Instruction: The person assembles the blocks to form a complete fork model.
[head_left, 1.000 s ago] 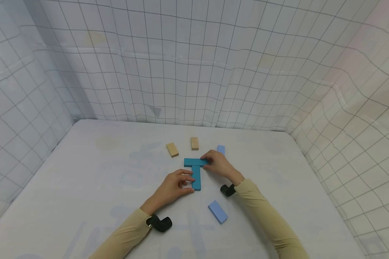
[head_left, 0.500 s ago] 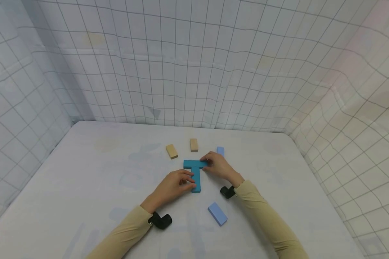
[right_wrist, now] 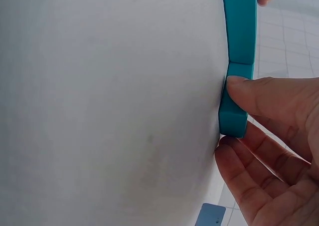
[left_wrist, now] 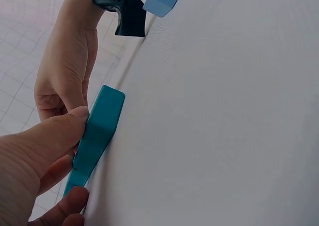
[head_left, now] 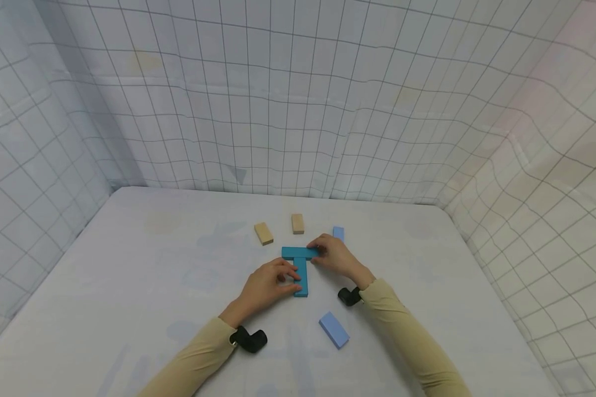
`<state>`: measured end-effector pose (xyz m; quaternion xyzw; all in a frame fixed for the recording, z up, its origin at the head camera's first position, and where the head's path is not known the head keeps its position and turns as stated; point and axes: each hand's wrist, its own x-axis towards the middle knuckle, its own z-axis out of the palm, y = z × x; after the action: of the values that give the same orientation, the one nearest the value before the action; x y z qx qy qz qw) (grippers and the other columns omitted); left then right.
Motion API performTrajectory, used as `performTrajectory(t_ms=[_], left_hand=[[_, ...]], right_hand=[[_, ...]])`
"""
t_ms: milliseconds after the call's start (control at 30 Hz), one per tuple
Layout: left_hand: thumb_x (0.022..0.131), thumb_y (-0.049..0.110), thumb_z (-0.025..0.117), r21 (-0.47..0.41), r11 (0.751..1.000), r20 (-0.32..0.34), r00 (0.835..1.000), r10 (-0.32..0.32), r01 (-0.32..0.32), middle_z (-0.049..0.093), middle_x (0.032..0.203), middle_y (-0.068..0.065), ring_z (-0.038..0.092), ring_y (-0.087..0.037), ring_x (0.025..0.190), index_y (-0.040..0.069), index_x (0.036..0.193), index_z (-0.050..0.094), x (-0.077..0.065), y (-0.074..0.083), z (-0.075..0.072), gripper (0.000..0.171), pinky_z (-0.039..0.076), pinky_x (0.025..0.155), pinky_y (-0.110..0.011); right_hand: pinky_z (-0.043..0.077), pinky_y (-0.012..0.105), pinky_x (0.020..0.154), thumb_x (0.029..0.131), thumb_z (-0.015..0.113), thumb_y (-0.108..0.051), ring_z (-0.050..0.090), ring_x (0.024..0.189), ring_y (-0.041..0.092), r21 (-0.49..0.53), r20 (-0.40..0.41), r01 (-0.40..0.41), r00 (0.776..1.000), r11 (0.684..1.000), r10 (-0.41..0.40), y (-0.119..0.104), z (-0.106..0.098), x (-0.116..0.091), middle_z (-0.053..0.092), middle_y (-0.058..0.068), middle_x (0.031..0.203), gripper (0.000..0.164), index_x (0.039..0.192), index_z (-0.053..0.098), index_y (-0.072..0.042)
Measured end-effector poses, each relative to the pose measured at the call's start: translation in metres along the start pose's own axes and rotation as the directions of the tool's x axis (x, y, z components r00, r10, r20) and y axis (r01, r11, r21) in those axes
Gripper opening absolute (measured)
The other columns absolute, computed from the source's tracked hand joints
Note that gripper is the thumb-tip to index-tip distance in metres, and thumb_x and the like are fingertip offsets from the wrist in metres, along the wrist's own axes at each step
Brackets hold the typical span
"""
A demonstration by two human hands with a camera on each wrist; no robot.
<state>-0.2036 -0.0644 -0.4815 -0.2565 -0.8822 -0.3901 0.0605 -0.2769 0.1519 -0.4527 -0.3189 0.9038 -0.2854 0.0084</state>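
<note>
Two teal blocks lie on the table in a T. The crossbar block (head_left: pixel 293 253) is at the far side, and the stem block (head_left: pixel 302 278) runs from its middle towards me. My left hand (head_left: pixel 265 285) holds the stem from its left, thumb (left_wrist: pixel 77 113) on its upper edge and other fingers further along. My right hand (head_left: pixel 336 255) pinches the right end of the crossbar. Seen from the right wrist, the thumb (right_wrist: pixel 241 89) presses the crossbar's near side while the other fingers are beyond its end. The two blocks touch at the joint (right_wrist: pixel 240 63).
Behind the T are two pale yellow blocks (head_left: pixel 264 234) and a light blue block (head_left: pixel 338 234), partly covered by my right hand. Another light blue block (head_left: pixel 334 330) lies nearer me. Gridded white cloth (head_left: pixel 278 99) hangs behind the table and along both sides.
My left thumb has shifted from beside the near end of the stem block onto it. The right hand keeps its place on the crossbar, and the T stays assembled.
</note>
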Motion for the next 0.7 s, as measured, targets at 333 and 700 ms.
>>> performTrajectory(t_ms=[333, 700], left_hand=[[0.078, 0.033, 0.079, -0.050, 0.999, -0.021, 1.000, -0.017, 0.016, 0.061, 0.108, 0.008, 0.059, -0.009, 0.081, 0.022, 0.094, 0.076, -0.0018, -0.0020, 0.0023, 0.019, 0.048, 0.070, -0.027], [0.078, 0.031, 0.079, -0.065, 0.998, -0.041, 0.999, -0.019, 0.016, 0.060, 0.108, 0.010, 0.059, -0.007, 0.083, 0.020, 0.098, 0.075, -0.0025, -0.0040, 0.0051, 0.023, 0.048, 0.071, -0.026]], right_hand=[[0.048, 0.034, 0.082, 0.081, 0.074, -0.003, 0.058, 0.092, 0.022, 0.013, -0.001, 0.000, 1.000, 1.000, 0.000, 0.0031, 0.0014, 0.0007, 0.061, 0.008, 0.102, 0.029, 0.109, 0.067, -0.001], [0.048, 0.035, 0.083, 0.081, 0.074, -0.001, 0.058, 0.092, 0.023, 0.007, 0.000, 0.026, 1.000, 1.000, -0.026, -0.0003, -0.0009, -0.0018, 0.061, 0.010, 0.102, 0.030, 0.110, 0.065, 0.000]])
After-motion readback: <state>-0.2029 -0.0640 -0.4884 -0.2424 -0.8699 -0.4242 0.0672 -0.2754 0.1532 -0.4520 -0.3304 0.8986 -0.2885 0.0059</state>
